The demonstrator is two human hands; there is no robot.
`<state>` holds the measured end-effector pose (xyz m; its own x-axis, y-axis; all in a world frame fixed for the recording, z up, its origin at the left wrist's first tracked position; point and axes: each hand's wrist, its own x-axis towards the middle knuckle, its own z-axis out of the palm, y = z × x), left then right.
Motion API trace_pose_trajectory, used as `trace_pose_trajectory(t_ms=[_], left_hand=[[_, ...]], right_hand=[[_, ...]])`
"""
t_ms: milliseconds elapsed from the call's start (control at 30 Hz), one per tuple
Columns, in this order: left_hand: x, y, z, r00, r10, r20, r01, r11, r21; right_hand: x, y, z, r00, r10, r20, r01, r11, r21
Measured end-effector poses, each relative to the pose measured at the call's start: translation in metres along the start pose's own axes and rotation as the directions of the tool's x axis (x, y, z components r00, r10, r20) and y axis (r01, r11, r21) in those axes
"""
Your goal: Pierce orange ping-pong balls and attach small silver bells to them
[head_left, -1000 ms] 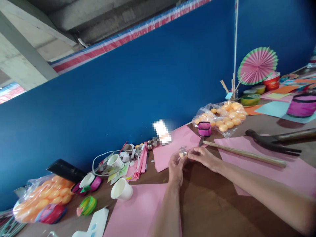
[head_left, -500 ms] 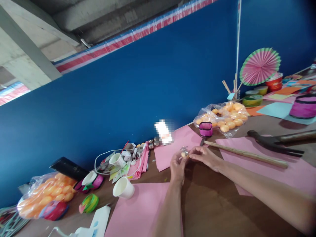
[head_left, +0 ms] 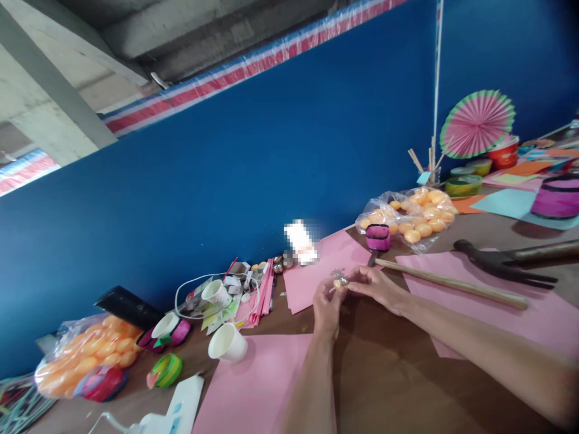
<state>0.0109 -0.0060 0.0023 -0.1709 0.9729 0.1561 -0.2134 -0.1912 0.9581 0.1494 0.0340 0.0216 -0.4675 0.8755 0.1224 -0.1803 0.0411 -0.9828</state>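
Over the brown table (head_left: 389, 367), my left hand (head_left: 326, 304) and my right hand (head_left: 379, 287) meet at their fingertips. Between them they pinch a small orange ball with a shiny bit on top (head_left: 339, 280). Both hands' fingers are closed around it. A pink paper sheet (head_left: 316, 271) lies just behind the hands. A long wooden stick (head_left: 452, 283) lies to the right of my right hand.
A hammer (head_left: 502, 262) lies on pink paper at the right. Bags of orange balls (head_left: 411, 217) (head_left: 85, 355) sit at right and far left. White paper cups (head_left: 227, 343), tape rolls (head_left: 165, 369), a purple-wrapped cup (head_left: 377, 237), a pink paper fan (head_left: 477, 123) and a blue wall (head_left: 226, 181) surround the work area.
The hands stay together on the small ball, shifting only slightly. The view has drifted a little.
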Motion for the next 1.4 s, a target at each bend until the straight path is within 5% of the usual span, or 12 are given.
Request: trace_pose_trajectory(t_ms=[433, 733, 1000, 1400], left_hand=[[-0.001, 0.001, 0.0, 1.0, -0.012, 0.001, 0.012, 0.999, 0.033], [-0.004, 0.01, 0.005, 0.997, -0.081, 0.022, 0.083, 0.989, -0.124], [-0.004, 0.013, 0.006, 0.996, -0.089, 0.02, 0.09, 0.994, -0.062], [-0.006, 0.021, 0.009, 0.987, -0.115, 0.116, 0.138, 0.966, -0.218]], right_hand=[[0.002, 0.001, 0.002, 0.999, -0.031, -0.023, 0.03, 0.999, -0.044], [0.006, 0.013, -0.001, 1.0, -0.012, -0.023, 0.014, 0.996, 0.089], [0.007, 0.016, 0.0, 0.985, -0.165, -0.051, 0.156, 0.977, -0.147], [0.005, 0.014, 0.0, 0.967, -0.254, -0.002, 0.238, 0.908, -0.344]])
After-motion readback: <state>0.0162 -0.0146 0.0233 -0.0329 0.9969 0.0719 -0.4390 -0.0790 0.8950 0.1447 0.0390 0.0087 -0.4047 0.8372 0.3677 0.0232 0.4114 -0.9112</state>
